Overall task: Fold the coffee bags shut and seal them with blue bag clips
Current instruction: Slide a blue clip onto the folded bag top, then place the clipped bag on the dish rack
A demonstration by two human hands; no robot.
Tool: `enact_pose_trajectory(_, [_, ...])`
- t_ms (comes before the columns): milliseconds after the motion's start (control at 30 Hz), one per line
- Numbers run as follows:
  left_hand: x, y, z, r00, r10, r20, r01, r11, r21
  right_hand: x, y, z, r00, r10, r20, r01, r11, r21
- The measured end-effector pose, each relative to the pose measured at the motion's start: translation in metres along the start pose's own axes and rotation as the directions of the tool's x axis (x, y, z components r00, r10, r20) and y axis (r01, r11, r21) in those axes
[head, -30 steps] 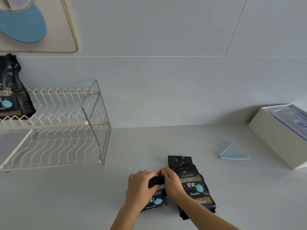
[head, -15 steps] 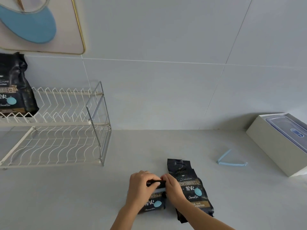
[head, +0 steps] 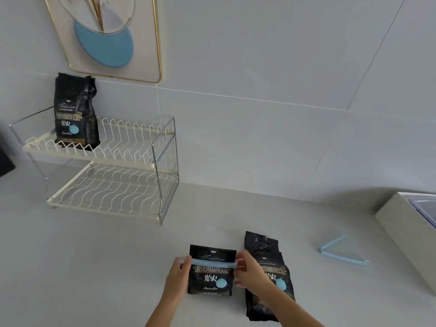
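Observation:
A black coffee bag [head: 211, 277] stands on the counter with its top folded down and a blue bag clip [head: 213, 264] running across the fold. My left hand [head: 178, 274] pinches the clip's left end. My right hand [head: 247, 271] pinches its right end. A second black coffee bag [head: 264, 253] lies flat just to the right, partly under my right forearm, with its top unfolded. Another blue clip [head: 339, 252] lies spread in a V on the counter farther right. A third coffee bag [head: 75, 112] stands on the upper shelf of the dish rack.
A white wire dish rack [head: 113, 175] with two tiers stands at the back left against the tiled wall. A white box [head: 401, 227] holding a clear-lidded container sits at the right edge. A framed picture [head: 106, 36] hangs on the wall above the rack.
The camera has swung so the rack sits farther right. The bag between my hands now stands with its front showing, and my hands have spread apart to the two ends of the clip.

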State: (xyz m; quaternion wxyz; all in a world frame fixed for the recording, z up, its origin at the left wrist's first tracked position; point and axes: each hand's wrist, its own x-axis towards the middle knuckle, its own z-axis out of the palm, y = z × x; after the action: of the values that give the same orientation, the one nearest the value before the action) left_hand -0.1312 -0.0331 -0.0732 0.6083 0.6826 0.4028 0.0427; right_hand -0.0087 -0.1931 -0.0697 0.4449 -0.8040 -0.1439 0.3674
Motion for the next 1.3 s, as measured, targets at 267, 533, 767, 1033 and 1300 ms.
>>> enact_pose_trajectory(267, [-0.039,0.025,-0.01,0.963,0.154,-0.22,-0.179,0.979,-0.099,-0.007,-0.026,-0.001,0.989,-0.147,0.01,0.146,0.987,0.071])
enact_pose_trajectory(533, [-0.064,0.048,-0.056,0.89,0.284,-0.357,-0.367,0.91,-0.191,-0.026,-0.094,0.011,0.945,-0.325,0.033,0.302,0.908,0.291])
enact_pose_trajectory(767, [-0.052,0.088,-0.1,0.834,0.28,-0.475,-0.473,0.805,-0.357,-0.023,-0.172,0.023,0.895,-0.446,-0.011,0.421,0.838,0.348])
enact_pose_trajectory(1033, [-0.021,0.167,-0.188,0.783,0.41,-0.468,-0.596,0.711,-0.373,0.006,-0.285,0.049,0.809,-0.576,-0.114,0.57,0.723,0.39])
enact_pose_trajectory(1300, [0.061,0.243,-0.302,0.785,0.524,-0.329,-0.618,0.691,-0.374,0.059,-0.404,0.092,0.721,-0.666,-0.192,0.687,0.651,0.323])
